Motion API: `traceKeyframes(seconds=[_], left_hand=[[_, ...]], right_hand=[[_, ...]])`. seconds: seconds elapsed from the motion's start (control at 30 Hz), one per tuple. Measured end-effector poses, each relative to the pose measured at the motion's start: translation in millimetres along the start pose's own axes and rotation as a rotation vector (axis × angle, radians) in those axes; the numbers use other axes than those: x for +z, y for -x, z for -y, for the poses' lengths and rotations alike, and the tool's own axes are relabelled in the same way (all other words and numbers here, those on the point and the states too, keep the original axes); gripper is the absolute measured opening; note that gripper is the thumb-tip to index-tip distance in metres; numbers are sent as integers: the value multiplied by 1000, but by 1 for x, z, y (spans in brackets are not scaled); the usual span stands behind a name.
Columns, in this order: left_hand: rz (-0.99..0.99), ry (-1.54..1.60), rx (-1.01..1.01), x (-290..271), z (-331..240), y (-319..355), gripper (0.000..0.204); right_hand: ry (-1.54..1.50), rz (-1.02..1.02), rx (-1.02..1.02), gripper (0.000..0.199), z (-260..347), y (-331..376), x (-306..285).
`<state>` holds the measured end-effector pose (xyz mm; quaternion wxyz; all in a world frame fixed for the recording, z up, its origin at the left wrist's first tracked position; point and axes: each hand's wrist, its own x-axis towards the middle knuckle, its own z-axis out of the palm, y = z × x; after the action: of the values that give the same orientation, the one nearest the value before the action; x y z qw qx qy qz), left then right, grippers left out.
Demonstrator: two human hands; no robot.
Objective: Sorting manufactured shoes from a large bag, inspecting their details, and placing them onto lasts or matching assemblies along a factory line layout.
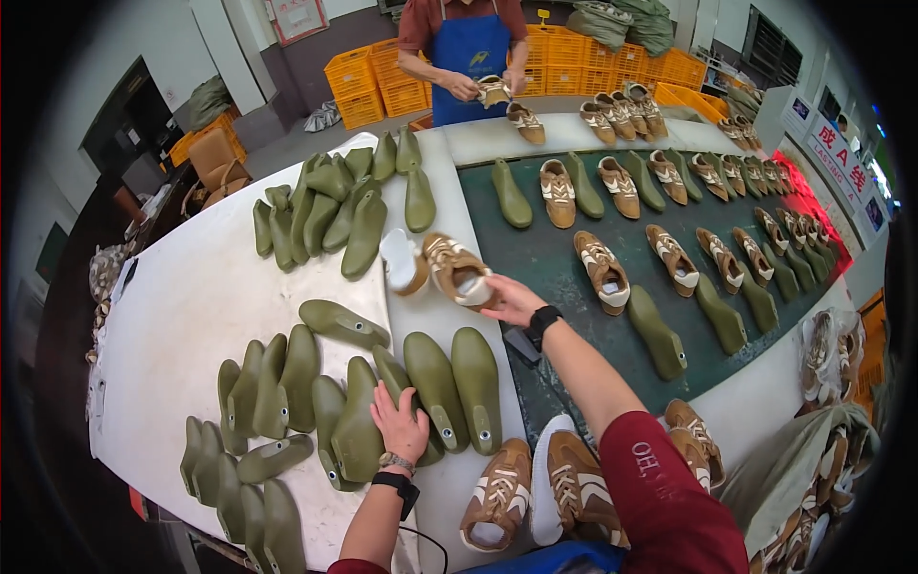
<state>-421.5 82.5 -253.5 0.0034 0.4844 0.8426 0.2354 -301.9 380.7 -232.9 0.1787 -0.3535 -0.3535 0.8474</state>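
My right hand (516,301), coming in over the middle of the table, holds a brown and white sneaker (449,266) by its heel end. Right beside it, another sneaker (404,263) rests on its side with the pale sole showing. My left hand (400,428) lies over a green shoe last (387,365), its fingers stretched out and spread. On either side of that hand stand more green lasts (432,383), packed close together. Two more sneakers (499,493) sit at the near edge by my right arm, one tipped to show its white sole.
A dark green conveyor belt (516,253) at right carries rows of sneakers and lasts. More lasts (325,210) crowd the white table's (182,306) far side. Across it, a person in a blue apron (469,57) handles a sneaker. Orange crates (354,86) line the back.
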Motion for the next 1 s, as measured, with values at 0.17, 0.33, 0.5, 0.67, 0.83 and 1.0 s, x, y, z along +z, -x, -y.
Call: traceKeyframes(seconds=[0.17, 0.33, 0.5, 0.67, 0.83, 1.0], left_hand=[[15, 14, 14, -1, -4, 1, 40], [-29, -10, 8, -1, 6, 2, 40], [-16, -39, 36, 2, 4, -1, 40], [-13, -60, 29, 7, 6, 0, 41], [-23, -62, 37, 8, 4, 0, 40], [-25, -84, 25, 6, 8, 2, 41]], right_hand=[[684, -228, -58, 55, -27, -30, 24], [1586, -158, -226, 46, -22, 55, 58], [1690, 415, -219, 49, -83, 157, 72], [1739, 49, -332, 20, -74, 148, 45], [1730, -81, -343, 16, -50, 147, -44], [1789, -175, -160, 15, -46, 179, -114]])
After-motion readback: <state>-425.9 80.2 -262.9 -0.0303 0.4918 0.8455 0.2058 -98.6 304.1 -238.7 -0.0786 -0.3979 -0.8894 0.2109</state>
